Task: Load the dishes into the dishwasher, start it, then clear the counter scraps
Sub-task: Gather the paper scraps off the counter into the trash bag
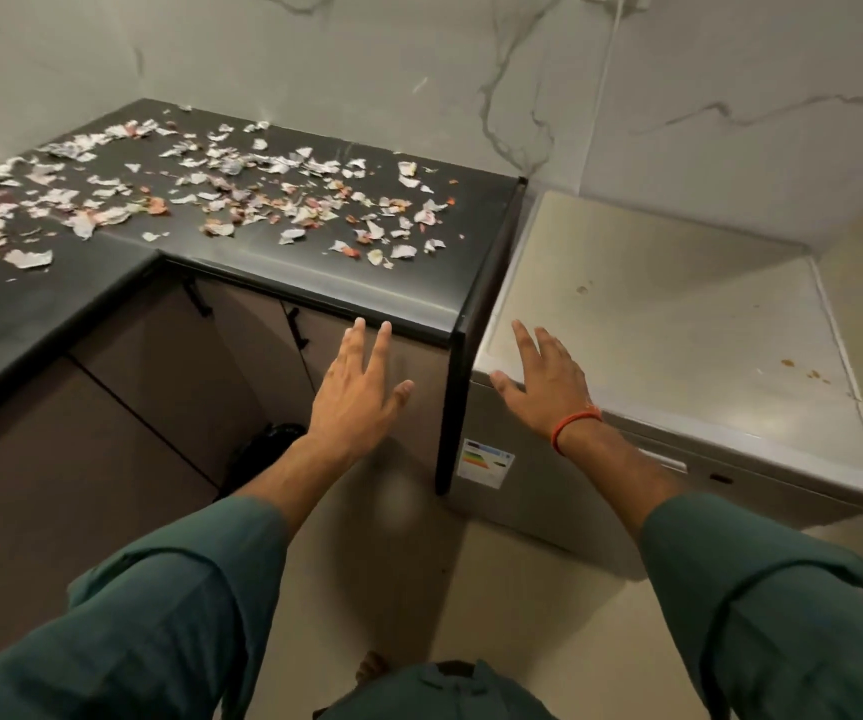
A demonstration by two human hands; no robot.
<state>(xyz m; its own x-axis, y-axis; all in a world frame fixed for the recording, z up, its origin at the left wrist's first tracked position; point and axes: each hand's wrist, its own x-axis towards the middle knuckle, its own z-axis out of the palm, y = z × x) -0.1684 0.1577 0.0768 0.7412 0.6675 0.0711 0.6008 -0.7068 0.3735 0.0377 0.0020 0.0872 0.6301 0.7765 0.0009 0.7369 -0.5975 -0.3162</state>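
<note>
Both the left hand (354, 392) and the right hand (548, 384) were spread flat with fingers apart, holding nothing, in front of the closed dishwasher (668, 324), whose contents could not be seen. The scraps (242, 189) lay scattered across the black counter (408, 298). A judged risk: a hasty sweep would push light scraps over the counter edge, short of the dark bin (268, 449) below, whose contents were not visible.
</note>
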